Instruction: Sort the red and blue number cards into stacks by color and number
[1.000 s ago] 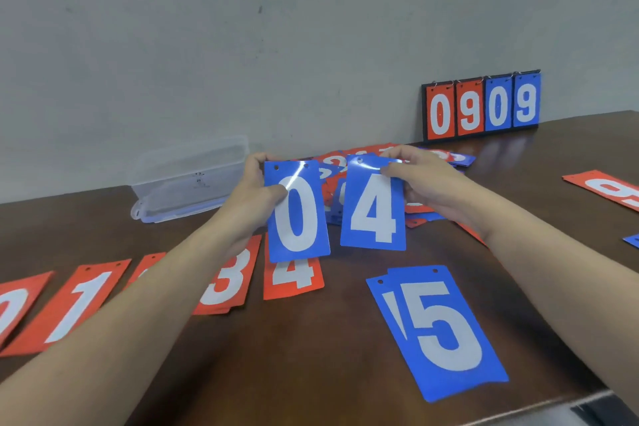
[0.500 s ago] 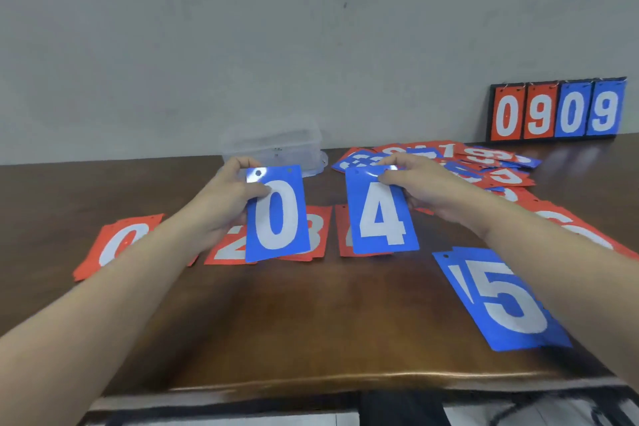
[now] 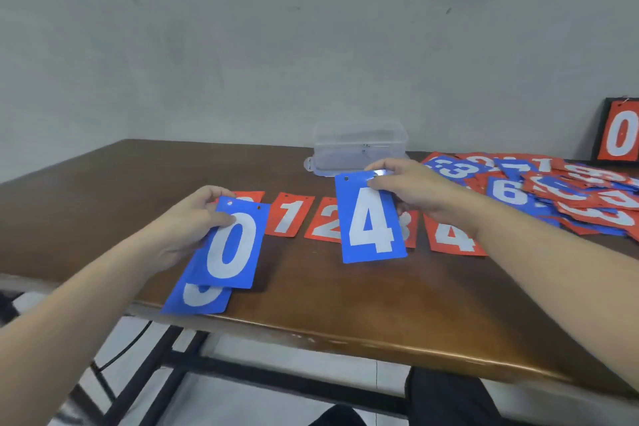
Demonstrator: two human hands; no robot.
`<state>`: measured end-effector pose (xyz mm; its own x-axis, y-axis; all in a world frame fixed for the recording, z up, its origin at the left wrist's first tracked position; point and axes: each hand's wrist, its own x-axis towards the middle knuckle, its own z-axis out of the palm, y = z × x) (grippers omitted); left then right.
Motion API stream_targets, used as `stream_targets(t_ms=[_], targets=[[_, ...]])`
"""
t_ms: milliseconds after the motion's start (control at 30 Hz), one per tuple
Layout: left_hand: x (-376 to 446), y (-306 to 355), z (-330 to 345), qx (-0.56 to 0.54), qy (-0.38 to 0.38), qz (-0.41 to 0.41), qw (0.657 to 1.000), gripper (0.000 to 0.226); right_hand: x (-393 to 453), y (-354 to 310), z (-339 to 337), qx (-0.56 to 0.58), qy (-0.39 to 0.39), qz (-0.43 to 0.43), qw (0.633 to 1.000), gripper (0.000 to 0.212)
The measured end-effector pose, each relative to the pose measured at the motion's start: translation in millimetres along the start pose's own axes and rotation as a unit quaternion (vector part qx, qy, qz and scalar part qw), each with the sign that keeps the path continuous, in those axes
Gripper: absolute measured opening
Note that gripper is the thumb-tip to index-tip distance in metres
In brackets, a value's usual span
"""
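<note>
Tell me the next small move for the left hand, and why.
Probably lower the blue 0 card that the left hand pinches flat onto the blue card already lying at the table's near edge; its partly hidden digit looks like a 0 too. The right hand holds the blue 4 card, which has no blue stack in view.

A brown wooden counter [image 3: 345, 301] with a glossy top and a rounded front edge stands against a plain grey wall [image 3: 276, 28]. A clear plastic container [image 3: 359, 149], lidded, rests on the counter at the far edge, close to the wall. Below the counter, black metal frame bars [image 3: 276, 377] cross over a light floor [image 3: 259, 405]. A black cable [image 3: 121, 353] hangs under the counter's left end.
</note>
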<state>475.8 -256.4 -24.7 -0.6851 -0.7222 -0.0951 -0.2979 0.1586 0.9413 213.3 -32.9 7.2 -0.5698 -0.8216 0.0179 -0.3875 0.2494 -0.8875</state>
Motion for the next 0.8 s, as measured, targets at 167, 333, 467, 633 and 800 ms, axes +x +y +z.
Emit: stream_targets(t_ms=[167,333,467,633,800], targets=[[-8.2,-24.8,-18.0,0.156,0.047,0.010,0.987,0.029,7.3,-9.0,20.0,-0.020,-0.011,0.012,1.000,0.020],[-6.5,-28.5,-19.6,0.358,0.073,0.025,0.931,0.045,7.8,-10.4,24.9,-0.037,-0.011,0.017,0.999,0.021],[-1.1,-14.1,-6.8,0.453,0.078,0.051,0.887,0.056,6.9,-4.0,18.0,-0.042,-0.005,0.024,0.999,0.018],[8.8,8.8,38.8,0.419,0.050,0.133,0.897,0.032,2.5,12.5,-4.1,-0.042,0.007,0.037,0.998,0.017],[20.7,36.5,104.3,0.375,-0.014,0.210,0.903,0.020,-17.7,31.8,-44.5,-0.022,0.031,0.059,0.998,0.020]])
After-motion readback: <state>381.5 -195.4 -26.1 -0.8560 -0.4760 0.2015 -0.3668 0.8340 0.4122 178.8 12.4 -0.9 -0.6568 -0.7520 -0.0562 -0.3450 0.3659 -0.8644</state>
